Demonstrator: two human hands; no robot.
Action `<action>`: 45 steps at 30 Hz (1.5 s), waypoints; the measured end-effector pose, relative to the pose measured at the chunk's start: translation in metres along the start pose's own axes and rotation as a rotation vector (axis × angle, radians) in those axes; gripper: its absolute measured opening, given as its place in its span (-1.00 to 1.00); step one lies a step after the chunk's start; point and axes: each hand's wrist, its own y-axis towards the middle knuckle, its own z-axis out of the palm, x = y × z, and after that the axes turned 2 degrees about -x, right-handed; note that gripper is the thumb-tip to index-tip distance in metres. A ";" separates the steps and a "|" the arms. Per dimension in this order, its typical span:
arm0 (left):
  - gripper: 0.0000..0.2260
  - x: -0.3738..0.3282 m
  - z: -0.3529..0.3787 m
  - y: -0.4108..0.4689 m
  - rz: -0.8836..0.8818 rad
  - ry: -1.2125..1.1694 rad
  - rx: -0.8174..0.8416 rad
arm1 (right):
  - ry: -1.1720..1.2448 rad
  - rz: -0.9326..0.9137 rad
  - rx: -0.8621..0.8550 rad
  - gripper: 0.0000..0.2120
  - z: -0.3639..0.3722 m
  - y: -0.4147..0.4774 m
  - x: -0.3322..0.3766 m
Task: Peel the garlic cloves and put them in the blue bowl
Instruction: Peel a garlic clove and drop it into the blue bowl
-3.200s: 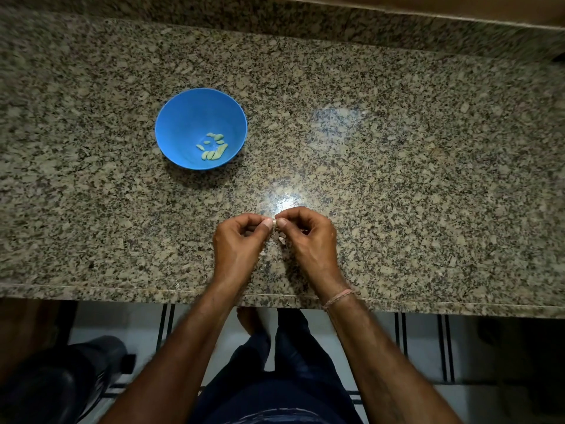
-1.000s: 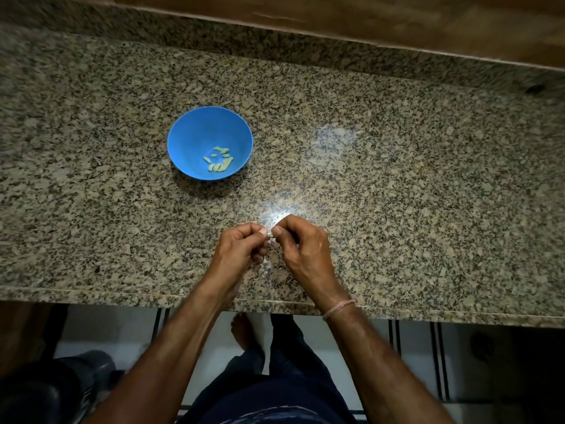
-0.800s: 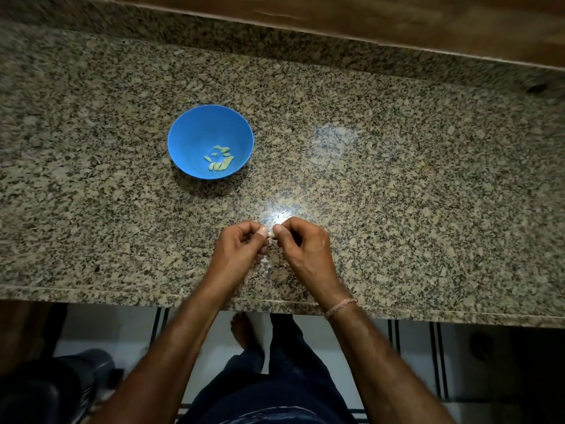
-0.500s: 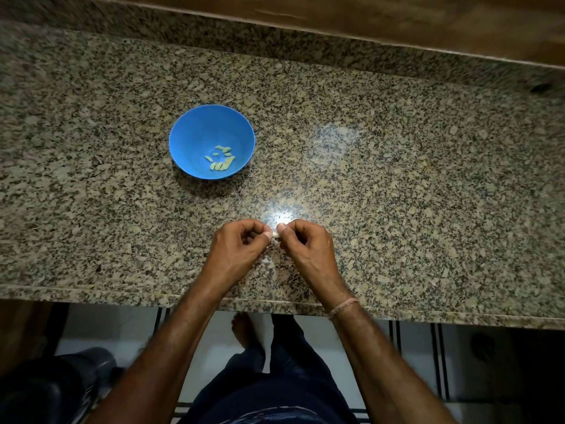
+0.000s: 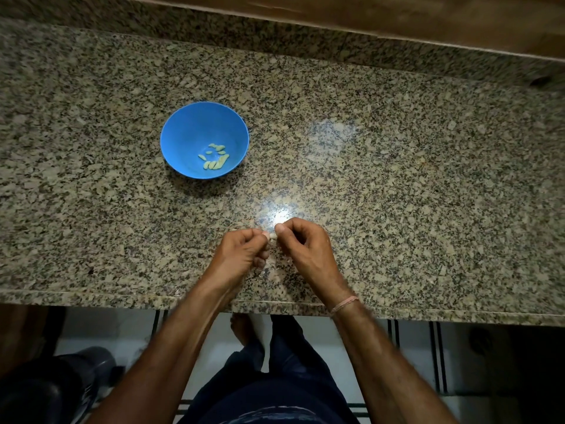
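Both your left hand (image 5: 241, 252) and right hand (image 5: 305, 246) are pinching one garlic clove (image 5: 273, 236) between curled fingertips above the granite counter (image 5: 397, 179), while the blue bowl (image 5: 180, 139) is sitting well apart at far left, holding peeled cloves (image 5: 215, 157).

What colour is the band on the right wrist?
Pale pinkish-orange, a thin band circling the wrist; the head view shows it.

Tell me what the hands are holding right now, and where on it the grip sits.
A garlic clove, pinched between both hands: left hand on its left end, right hand on its right end.
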 end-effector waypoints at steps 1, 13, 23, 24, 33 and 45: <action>-0.86 -0.001 0.002 0.000 -0.068 -0.089 0.010 | -0.013 -0.031 -0.001 -0.77 0.000 0.000 -0.001; -0.84 -0.002 0.018 0.001 -0.336 -0.414 -0.019 | 0.089 -0.012 -0.041 -0.93 0.001 0.004 -0.010; -0.81 -0.007 0.027 0.005 -0.212 -0.400 -0.083 | 0.479 0.301 0.001 -0.83 -0.001 0.006 -0.003; -0.80 -0.006 0.027 0.007 -0.234 -0.422 -0.094 | 0.448 0.270 0.003 -0.85 -0.002 0.005 -0.004; -0.77 0.005 0.017 0.001 0.213 0.351 -0.231 | 0.341 0.223 0.041 -0.89 -0.011 0.004 0.000; -0.95 0.006 0.020 0.003 0.161 0.032 -0.208 | 0.248 0.101 -0.002 -0.92 -0.011 0.002 -0.002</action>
